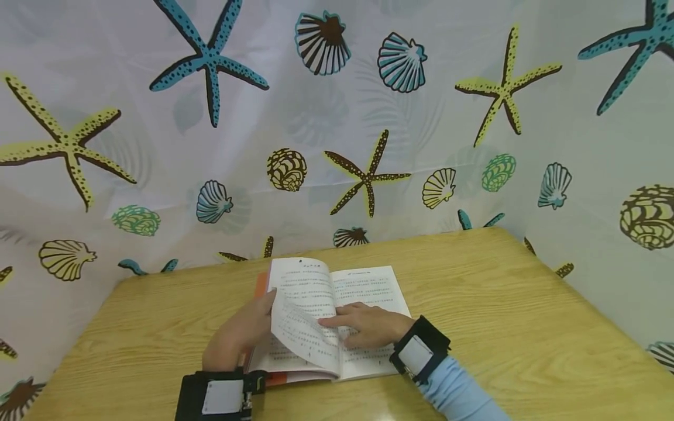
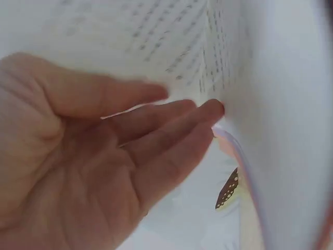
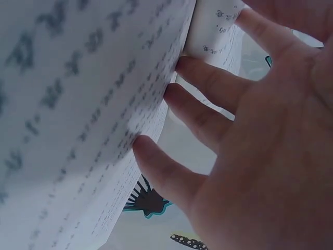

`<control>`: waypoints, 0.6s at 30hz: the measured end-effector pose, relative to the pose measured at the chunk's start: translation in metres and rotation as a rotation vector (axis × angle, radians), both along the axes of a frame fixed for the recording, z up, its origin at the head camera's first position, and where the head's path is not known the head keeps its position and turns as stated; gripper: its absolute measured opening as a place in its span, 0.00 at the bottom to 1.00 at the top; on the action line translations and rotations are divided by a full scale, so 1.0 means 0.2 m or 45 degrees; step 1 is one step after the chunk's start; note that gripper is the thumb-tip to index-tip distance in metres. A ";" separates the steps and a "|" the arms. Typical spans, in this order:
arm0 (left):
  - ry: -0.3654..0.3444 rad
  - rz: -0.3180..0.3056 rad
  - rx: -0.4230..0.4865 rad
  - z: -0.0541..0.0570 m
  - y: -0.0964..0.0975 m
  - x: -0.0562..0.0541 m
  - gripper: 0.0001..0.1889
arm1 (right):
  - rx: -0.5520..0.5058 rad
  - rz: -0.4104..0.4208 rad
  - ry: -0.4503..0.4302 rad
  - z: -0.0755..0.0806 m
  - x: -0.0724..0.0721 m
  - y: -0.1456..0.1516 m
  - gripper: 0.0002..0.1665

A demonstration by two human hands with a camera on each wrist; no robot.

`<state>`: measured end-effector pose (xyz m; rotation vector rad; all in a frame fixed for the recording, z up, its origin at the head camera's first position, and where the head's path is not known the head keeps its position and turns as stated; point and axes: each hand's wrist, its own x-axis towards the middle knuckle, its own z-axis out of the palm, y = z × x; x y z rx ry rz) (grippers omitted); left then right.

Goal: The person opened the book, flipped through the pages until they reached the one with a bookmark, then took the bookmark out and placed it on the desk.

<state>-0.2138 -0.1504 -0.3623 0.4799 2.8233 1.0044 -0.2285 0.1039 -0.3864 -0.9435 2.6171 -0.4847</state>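
Observation:
An open book (image 1: 367,285) with printed white pages and an orange cover edge lies on the table. One page (image 1: 305,327) is raised and curves over the left half. My left hand (image 1: 242,330) is at that half's outer edge, its fingertips hidden behind paper in the head view. In the left wrist view, its fairly straight fingers (image 2: 171,151) reach between page surfaces, and the thumb stands a little apart from them. My right hand (image 1: 371,324) lies over the right half, index finger toward the centre fold. Spread fingertips (image 3: 148,148) touch the paper in the right wrist view.
The book rests on a wood-grain table (image 1: 474,292), with table surface to both sides. Behind and beside it hangs a white cloth (image 1: 337,117) printed with starfish and shells. Each wrist wears a black band (image 1: 421,351).

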 end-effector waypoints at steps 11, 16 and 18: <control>0.136 0.064 -0.134 0.07 0.04 0.00 0.28 | 0.029 -0.066 0.014 0.00 0.02 -0.02 0.31; 0.127 -0.001 -0.342 0.07 0.06 0.01 0.30 | 0.043 -0.071 0.014 0.00 0.02 -0.02 0.31; 0.026 -0.048 -0.399 0.05 0.08 0.00 0.35 | 0.045 -0.075 0.007 0.00 0.02 -0.02 0.31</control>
